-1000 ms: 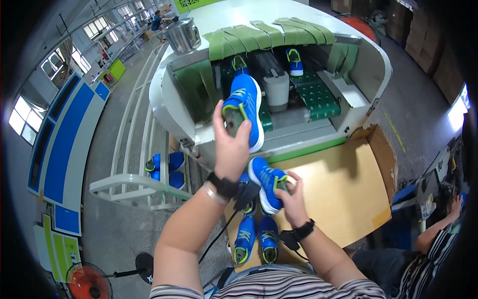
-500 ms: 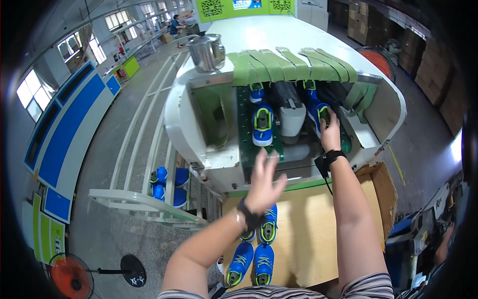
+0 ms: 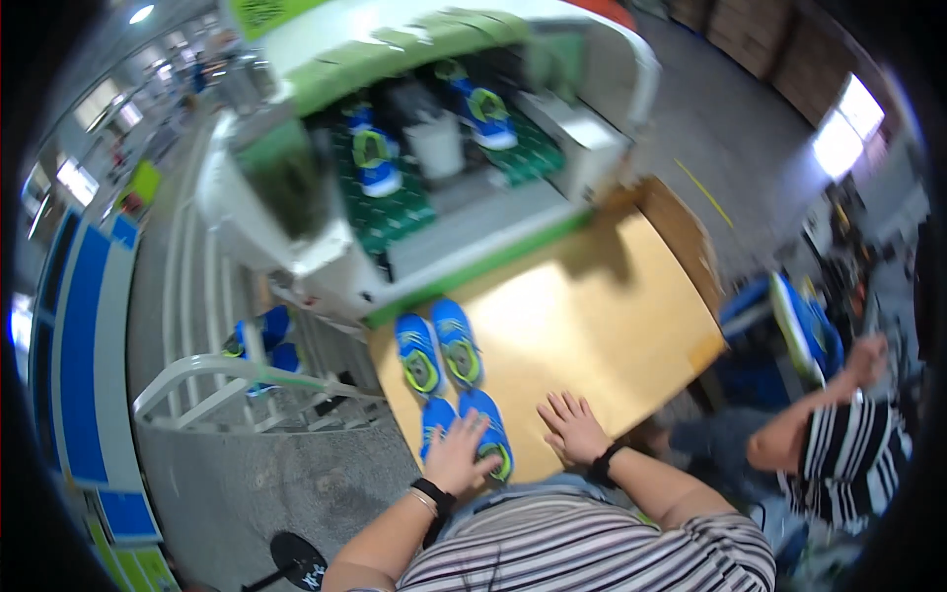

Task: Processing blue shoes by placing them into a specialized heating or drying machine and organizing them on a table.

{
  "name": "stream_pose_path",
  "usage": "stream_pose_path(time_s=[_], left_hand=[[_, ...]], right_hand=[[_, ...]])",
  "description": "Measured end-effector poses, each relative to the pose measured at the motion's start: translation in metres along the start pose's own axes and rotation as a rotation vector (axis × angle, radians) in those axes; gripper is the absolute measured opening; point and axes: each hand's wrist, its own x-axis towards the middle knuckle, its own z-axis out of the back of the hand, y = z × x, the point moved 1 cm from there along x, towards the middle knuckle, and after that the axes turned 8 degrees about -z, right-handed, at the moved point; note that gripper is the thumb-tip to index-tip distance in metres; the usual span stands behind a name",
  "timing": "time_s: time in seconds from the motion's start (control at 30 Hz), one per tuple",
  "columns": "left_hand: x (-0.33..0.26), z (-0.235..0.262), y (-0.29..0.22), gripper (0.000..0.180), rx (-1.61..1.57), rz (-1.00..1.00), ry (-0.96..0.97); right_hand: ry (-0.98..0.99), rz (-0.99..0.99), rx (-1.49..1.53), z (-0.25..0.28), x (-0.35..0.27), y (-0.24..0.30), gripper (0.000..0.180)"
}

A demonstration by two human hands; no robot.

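Two pairs of blue sneakers with yellow-green trim stand on a tan tabletop (image 3: pixel 552 345), one pair behind the other. My left hand (image 3: pixel 457 456) reaches over the nearer pair, fingers spread across the left shoe (image 3: pixel 435 418) and beside the right shoe (image 3: pixel 485 418); whether it touches them I cannot tell. The farther pair (image 3: pixel 456 345) is beyond it, untouched. My right hand (image 3: pixel 575 430) is stretched out flat at the tabletop's near edge, holding nothing. Inside the machine's opening, a left blue sneaker (image 3: pixel 377 163) and a right blue sneaker (image 3: pixel 490 120) sit on green perforated belts.
The white machine (image 3: pixel 326 242) with green flaps (image 3: pixel 395 59) stands beyond the table. At left is a white rail rack (image 3: pixel 187 395) with more blue shoes (image 3: pixel 271 331). A cardboard piece (image 3: pixel 681 232) edges the table's right side. Another person's arm (image 3: pixel 804 424) is at lower right.
Both hands have come back from the machine toward my body, the right one off the shoe on the belt. My view has tilted down and turned right.
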Motion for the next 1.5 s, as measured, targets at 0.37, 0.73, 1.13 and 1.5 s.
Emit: stream_pose_path(time_s=[0.37,0.73,1.13,1.5], left_hand=[[0.004,-0.006,-0.004,0.079,0.060,-0.058,-0.037],[-0.008,-0.007,-0.002,0.078,0.048,0.007,-0.044],[0.002,-0.005,0.005,0.075,0.054,-0.050,-0.078],[-0.003,-0.022,0.003,0.076,0.099,-0.095,-0.092]], right_hand=[[-0.127,-0.059,0.251,-0.002,-0.022,0.024,0.064],[-0.681,-0.177,0.523,0.084,0.182,0.009,0.111],[-0.492,-0.421,1.207,0.062,0.196,0.003,0.094],[-0.651,-0.217,0.632,0.046,0.058,0.011,0.069]])
